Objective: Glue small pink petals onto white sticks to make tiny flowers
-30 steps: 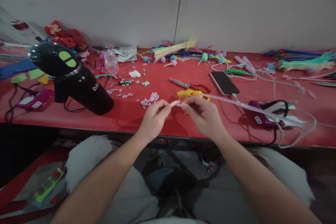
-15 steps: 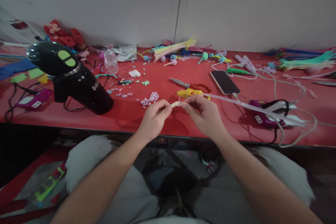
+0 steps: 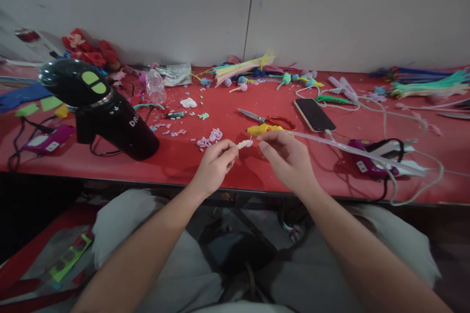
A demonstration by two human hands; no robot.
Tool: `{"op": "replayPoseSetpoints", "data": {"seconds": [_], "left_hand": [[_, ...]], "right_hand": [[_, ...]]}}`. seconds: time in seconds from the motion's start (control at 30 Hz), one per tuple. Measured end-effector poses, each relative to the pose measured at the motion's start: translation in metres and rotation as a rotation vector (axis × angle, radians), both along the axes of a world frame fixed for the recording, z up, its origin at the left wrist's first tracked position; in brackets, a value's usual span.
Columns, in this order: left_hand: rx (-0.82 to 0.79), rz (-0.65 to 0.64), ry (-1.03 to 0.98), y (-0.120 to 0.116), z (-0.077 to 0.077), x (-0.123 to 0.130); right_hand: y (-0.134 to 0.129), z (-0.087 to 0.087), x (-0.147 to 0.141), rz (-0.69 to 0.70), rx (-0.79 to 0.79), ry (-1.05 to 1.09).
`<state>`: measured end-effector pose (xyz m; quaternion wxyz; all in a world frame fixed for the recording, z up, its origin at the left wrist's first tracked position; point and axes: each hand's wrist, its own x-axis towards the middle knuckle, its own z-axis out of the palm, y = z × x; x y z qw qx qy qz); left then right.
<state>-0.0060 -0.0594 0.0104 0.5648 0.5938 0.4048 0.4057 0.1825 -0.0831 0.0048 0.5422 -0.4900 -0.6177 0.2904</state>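
Note:
My left hand (image 3: pixel 216 164) pinches a short cream twisted piece (image 3: pixel 242 145), which looks like a coiled pipe cleaner, with a pale lilac bit at its right end. To the right of that end is my right hand (image 3: pixel 288 159), thumb and fingers apart and nothing seen in them. Just behind it lies a yellow glue gun (image 3: pixel 262 130), partly hidden by the hand. A long translucent glue stick (image 3: pixel 341 145) runs from it to the right. Behind the left hand is a loose pile of small lilac pieces (image 3: pixel 212 138).
Scissors (image 3: pixel 253 116) lie open behind the glue gun. A phone (image 3: pixel 315 115) on a cable and a purple power strip (image 3: pixel 369 164) are at right. A large black tumbler-shaped object (image 3: pixel 121 122) stands at left. Pipe cleaner bundles (image 3: pixel 238 71) lie along the wall.
My right hand has let go of the piece's right end and drawn slightly right, its fingers parting. The lilac tip now shows. My left hand keeps its pinch.

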Motion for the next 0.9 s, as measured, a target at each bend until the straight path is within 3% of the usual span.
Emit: {"op": "replayPoseSetpoints", "data": {"seconds": [0.37, 0.63, 0.9], "left_hand": [[-0.003, -0.015, -0.001, 0.001, -0.001, 0.0], [0.018, -0.031, -0.009, -0.003, -0.005, 0.0], [0.056, -0.064, 0.012, -0.004, -0.008, 0.0]], "right_hand": [[-0.002, -0.01, -0.02, 0.225, -0.277, 0.244], [-0.005, -0.022, -0.041, 0.14, -0.297, 0.572], [-0.002, -0.032, -0.047, 0.082, -0.299, 0.721]]}}
